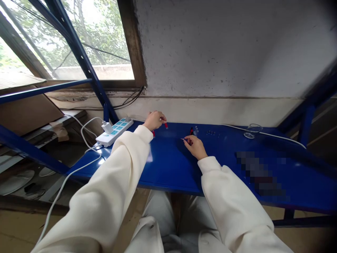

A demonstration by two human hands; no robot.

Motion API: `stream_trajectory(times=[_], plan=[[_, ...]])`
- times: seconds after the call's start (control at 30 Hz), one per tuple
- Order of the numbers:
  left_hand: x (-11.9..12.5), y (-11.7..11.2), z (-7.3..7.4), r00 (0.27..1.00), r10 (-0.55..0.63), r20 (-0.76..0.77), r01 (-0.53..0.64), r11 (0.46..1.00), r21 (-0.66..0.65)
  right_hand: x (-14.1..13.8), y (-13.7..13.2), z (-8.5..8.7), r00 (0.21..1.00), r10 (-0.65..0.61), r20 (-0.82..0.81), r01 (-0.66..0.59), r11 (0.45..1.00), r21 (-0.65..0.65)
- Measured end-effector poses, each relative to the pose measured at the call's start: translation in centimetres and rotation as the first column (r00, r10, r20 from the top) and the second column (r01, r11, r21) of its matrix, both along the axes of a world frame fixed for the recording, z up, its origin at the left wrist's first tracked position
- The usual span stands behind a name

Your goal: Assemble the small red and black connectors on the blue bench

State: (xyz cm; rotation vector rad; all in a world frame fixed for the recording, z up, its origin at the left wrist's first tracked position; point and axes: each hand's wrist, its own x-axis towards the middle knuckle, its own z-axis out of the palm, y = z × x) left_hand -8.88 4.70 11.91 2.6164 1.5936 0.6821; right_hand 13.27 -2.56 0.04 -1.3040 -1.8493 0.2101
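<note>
My left hand [154, 120] is curled at the back of the blue shelf [168, 165], fingers pinched on a small red piece [166, 125]. Another tiny red piece [153, 133] lies just below that wrist. My right hand [195, 146] rests on the shelf, fingers closed on a thin pin-like thing [183, 140] whose tip points left. Just beyond the right hand stand a small dark-and-red part [191, 130] and a small clear part [195, 131]. Both arms wear cream sleeves.
A white power strip [114, 132] with blue sockets and white cables lies at the shelf's left end. A row of tiny dark bits [213, 133] and a clear glass dish [252, 130] sit further right. The wall and a window rise behind.
</note>
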Motion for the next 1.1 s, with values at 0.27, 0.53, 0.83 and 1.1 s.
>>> stream_trajectory(times=[0.27,0.53,0.83,1.1], plan=[[-2.6,0.7,-3.4,0.982,0.012,-0.189,-0.027,0.997,-0.078,0.0,-0.1,0.2,1.0,0.001,0.0,-0.001,1.0,-0.006],[-3.3,0.6,-4.2,0.979,0.051,-0.198,-0.071,0.993,-0.096,0.0,-0.2,0.3,1.0,0.007,0.002,-0.007,0.999,-0.039],[-3.6,0.7,-4.6,0.98,0.064,-0.191,-0.079,0.994,-0.07,0.0,-0.1,0.1,1.0,-0.002,-0.005,0.002,0.999,-0.033],[-3.8,0.9,-5.0,0.984,0.07,-0.164,-0.081,0.995,-0.061,0.0,-0.4,0.6,1.0,-0.008,0.008,0.008,0.999,-0.045]])
